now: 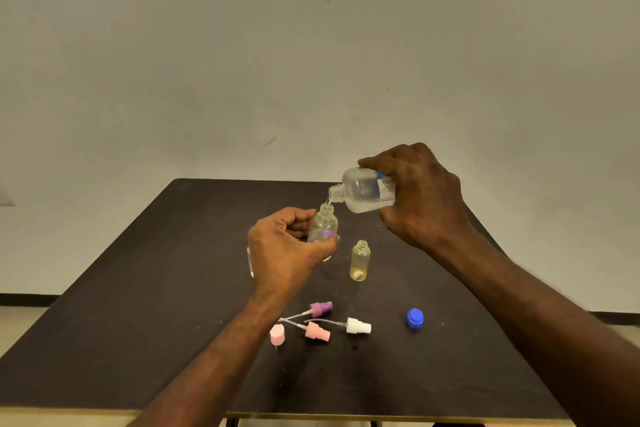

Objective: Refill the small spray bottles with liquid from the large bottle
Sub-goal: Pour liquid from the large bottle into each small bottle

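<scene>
Large bottle [363,191] near-horizontal, neck pointing left-down over upright small bottle [322,224]; right grip [420,194] grasps large, left grip [289,246] small.

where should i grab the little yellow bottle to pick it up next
Take the yellow bottle round the middle of its straight body, fingers coming in from the side, probably the near or right side. It stands upright and open-mouthed, so a side grip keeps it level and leaves the neck clear for pouring. The left hand with the purple-tinted bottle crowds its left.
</scene>
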